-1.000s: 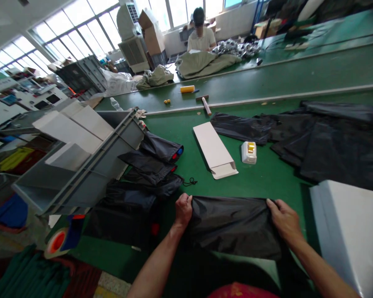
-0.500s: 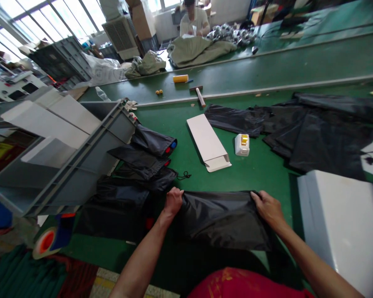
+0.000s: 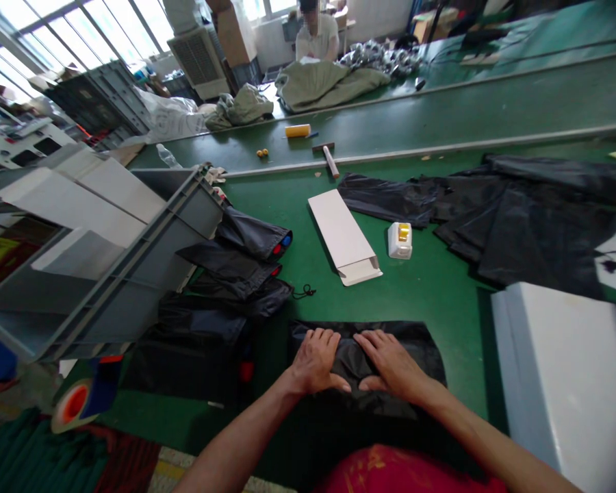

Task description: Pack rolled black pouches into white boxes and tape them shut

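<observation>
A black fabric bag (image 3: 421, 346) lies flat on the green table (image 3: 272, 438) right before me. On its left half rests my left hand (image 3: 315, 359), fingers extended and thumb apart. My right hand (image 3: 390, 363) lies just beside it in the same way, with the thumbs facing each other. A small fold of the cloth shows between the two hands. Left of the bag is a pile of black drawstring bags (image 3: 210, 329), several with red or blue ends showing at their mouths. A flat white carton (image 3: 343, 229) with an open end flap lies beyond my hands.
A tilted grey crate (image 3: 133, 294) holding white cartons stands left. White boxes (image 3: 569, 370) stand right, black bags (image 3: 534, 233) behind them. A small white-and-yellow object (image 3: 400, 239), a hammer-shaped tool (image 3: 330, 161) and a tape roll (image 3: 74, 404) lie around. A person (image 3: 317, 38) sits across.
Both hands have left the bag's upper corners and come together over its middle, fingers now laid flat. The bag has gone from held up at its edge to lying on the table.
</observation>
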`<state>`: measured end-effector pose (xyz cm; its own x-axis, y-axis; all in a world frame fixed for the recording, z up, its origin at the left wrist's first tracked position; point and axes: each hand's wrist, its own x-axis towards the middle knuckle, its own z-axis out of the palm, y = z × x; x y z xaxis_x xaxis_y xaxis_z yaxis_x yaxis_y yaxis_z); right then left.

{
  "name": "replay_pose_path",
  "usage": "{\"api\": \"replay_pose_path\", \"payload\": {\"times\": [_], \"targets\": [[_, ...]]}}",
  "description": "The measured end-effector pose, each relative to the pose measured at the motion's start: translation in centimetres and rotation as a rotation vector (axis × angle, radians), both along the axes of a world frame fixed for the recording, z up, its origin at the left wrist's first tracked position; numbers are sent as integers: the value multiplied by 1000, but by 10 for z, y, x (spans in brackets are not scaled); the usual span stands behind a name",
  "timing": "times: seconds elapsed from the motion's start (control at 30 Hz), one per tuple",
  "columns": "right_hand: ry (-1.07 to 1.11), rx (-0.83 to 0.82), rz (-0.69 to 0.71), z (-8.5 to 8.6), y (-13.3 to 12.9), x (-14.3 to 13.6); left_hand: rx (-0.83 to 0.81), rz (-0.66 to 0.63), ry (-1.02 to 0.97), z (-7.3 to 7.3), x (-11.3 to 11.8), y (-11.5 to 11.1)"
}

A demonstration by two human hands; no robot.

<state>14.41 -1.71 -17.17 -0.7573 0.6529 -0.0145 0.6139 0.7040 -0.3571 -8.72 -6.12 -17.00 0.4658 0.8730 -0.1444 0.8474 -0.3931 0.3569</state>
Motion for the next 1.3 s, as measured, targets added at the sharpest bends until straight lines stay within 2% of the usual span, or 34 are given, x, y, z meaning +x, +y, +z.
{"api": "replay_pose_path", "payload": {"times": [0.07, 0.17, 0.33, 0.47, 0.57, 0.7, 0.8, 0.87, 1.0, 1.13, 1.3], "targets": [[-67, -36, -51, -6, -4, -5, -28, -6, 3, -4, -5, -2], [-148, -56, -119, -8, -4, -4, -50, -8, 14, -2, -13, -3], [-260, -121, -204, 4, -6, -9, -67, 65, 100, 6, -16, -5], [-298, -220, -249, 9, -18, -15, -94, 56, 143, 8, -20, -6], [-291, -286, -229, 9, -29, -14, -147, 78, 168, 9, -28, -8], [-276, -283, -160, 10, -40, -8, -286, 146, 180, 12, -47, -21], [-283, -270, -113, 13, -43, -4, -434, 166, 75, 12, -60, -39], [-295, -297, -93, 15, -42, -4, -508, 234, 4, 10, -63, -51], [-329, -424, -94, 17, -36, -6, -560, 360, -112, 3, -64, -65], [-340, -567, -126, 17, -26, -5, -597, 421, -254, -1, -65, -60], [-207, -852, -200, 7, -10, 9, -476, 524, -205, 3, -62, -34]]}}
